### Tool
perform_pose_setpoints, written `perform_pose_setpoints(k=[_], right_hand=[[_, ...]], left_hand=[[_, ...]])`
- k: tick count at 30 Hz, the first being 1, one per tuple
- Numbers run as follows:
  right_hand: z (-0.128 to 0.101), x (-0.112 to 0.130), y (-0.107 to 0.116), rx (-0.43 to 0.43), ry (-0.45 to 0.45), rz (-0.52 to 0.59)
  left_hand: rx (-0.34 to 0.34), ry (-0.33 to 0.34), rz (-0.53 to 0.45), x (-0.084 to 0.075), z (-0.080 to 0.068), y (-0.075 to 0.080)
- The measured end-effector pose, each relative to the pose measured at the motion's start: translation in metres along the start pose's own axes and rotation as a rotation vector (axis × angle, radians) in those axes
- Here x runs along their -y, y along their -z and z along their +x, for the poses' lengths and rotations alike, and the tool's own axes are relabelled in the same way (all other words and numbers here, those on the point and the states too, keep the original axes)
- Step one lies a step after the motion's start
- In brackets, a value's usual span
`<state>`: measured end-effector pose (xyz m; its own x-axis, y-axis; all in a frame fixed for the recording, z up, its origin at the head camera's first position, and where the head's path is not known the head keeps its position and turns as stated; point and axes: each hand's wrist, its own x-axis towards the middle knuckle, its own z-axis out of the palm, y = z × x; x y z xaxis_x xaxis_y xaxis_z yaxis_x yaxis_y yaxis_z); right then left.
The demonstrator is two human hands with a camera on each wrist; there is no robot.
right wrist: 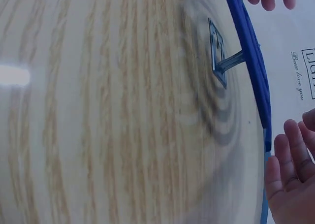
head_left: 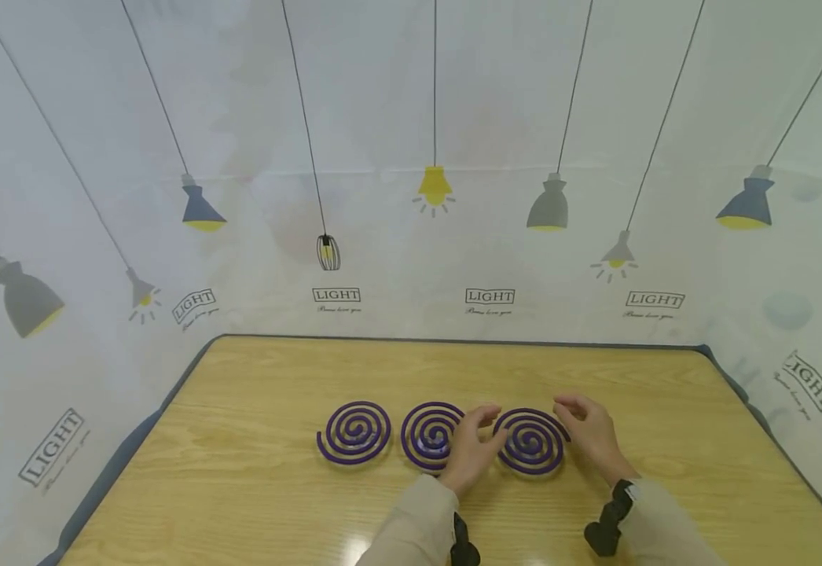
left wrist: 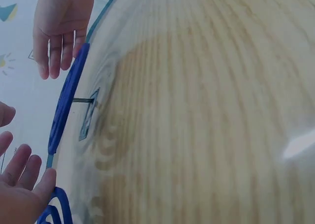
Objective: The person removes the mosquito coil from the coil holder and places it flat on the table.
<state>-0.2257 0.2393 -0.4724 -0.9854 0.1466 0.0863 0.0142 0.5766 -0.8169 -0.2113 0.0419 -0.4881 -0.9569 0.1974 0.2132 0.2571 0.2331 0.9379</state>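
- Head cam: 3 coils sitting on table (head_left: 255,472); L hand (head_left: 469,450), R hand (head_left: 590,434) flanking right coil (head_left: 530,440), fingers loosely apart.
- Wrist cams: showing that coil's metal stand (right wrist: 219,51), unseen from head.

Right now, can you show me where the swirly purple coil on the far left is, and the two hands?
far-left purple coil (head_left: 354,431), head view, spiral's middle.
left hand (head_left: 469,448), head view, its back.
right hand (head_left: 591,432), head view, its back.

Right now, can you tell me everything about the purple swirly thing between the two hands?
The purple spiral coil is a flat round spiral, dark purple and matte. It is the rightmost of three in a row on the wooden table. The wrist views show it raised off the tabletop on a small metal stand. The left hand is at its left edge and the right hand at its right edge, fingers loosely curved; contact isn't clear.
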Motion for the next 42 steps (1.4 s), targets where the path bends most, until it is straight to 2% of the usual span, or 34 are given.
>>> perform_pose_setpoints(k=[6, 11, 23, 29, 33, 40, 42], right_hand=[[0.004, -0.006, -0.004, 0.017, -0.025, 0.017], [0.003, -0.008, -0.006, 0.045, -0.032, 0.032], [-0.002, -0.013, -0.007, 0.118, -0.054, 0.022], [-0.003, -0.015, -0.009, 0.122, -0.024, 0.001], [-0.003, -0.017, -0.011, 0.115, -0.007, 0.010], [-0.005, -0.018, -0.012, 0.103, -0.018, 0.017], [-0.006, -0.018, -0.011, 0.110, -0.022, 0.015]], left_hand=[[-0.039, -0.008, 0.081, 0.003, -0.001, -0.007], [-0.052, -0.008, 0.088, 0.002, -0.003, -0.012], [-0.064, 0.035, 0.027, 0.000, -0.004, -0.022], [-0.093, 0.066, 0.040, 0.002, -0.007, -0.026], [-0.099, 0.098, -0.001, 0.002, -0.008, -0.028], [-0.092, 0.114, -0.046, 0.000, -0.011, -0.032], [-0.086, 0.143, -0.071, -0.001, -0.011, -0.033]])
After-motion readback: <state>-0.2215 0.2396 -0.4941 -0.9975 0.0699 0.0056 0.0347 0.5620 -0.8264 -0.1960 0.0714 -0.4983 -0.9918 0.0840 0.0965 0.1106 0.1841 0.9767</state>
